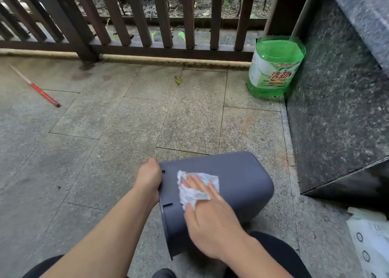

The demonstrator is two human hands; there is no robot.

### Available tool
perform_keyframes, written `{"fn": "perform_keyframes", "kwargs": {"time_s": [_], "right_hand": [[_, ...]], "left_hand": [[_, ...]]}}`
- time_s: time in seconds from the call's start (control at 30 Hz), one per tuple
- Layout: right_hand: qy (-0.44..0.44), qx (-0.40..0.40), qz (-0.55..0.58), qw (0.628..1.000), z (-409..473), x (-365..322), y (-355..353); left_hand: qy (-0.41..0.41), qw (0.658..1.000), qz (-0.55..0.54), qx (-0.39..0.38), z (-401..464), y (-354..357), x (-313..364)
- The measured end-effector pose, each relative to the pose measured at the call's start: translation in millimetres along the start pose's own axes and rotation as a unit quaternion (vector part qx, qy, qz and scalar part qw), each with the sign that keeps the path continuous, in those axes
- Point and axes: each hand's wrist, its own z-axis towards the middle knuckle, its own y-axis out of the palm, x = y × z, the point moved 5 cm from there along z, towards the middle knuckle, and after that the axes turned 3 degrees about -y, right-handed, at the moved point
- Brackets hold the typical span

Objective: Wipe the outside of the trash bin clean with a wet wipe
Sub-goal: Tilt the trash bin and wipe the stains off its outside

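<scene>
I count one tipped grey plastic trash bin (235, 183): left hand (148, 177) clamped on its rim, right hand (210, 218) pressing one crumpled white wet wipe (194, 190) flat.

Your bin (237, 185): matt grey plastic, smooth. Wipe (194, 188): white, crumpled, cloth-like. Floor (130, 117): rough speckled stone tiles. Railing (136, 14): dark wood-look, matt. Bottle (273, 67): glossy green see-thru plastic w/ paper label.

Trash bin (235, 185) showing slate blue-grey, plain. Wet wipe (196, 186) showing white. Floor (130, 117) reading as speckled grey stone slabs with one rusty orange stain. Railing (134, 16) showing dark brown. Cut-off bottle (273, 67) glowing translucent green, its label white with red characters. Stick (42, 92) lying red and pale. Wall (341, 92) showing dark speckled granite.
</scene>
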Motion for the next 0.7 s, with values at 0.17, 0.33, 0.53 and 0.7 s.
{"fn": "perform_keyframes", "kwargs": {"time_s": [0.17,0.33,0.53,0.7], "right_hand": [[0.151,0.081,0.001,0.985,-19,85,-22],[0.273,0.133,0.100,0.947,-17,133,-44],[0.342,0.161,0.198,0.905,-15,124,-42],[0.420,0.191,0.344,0.818,-11,131,-40]], "left_hand": [[0.011,1.000,0.006,-0.012,-7,20,1],[0.108,0.993,0.046,-0.016,-29,37,32],[0.333,0.910,0.246,0.017,-60,37,79],[0.460,0.828,0.320,-0.012,-79,31,93]]}}
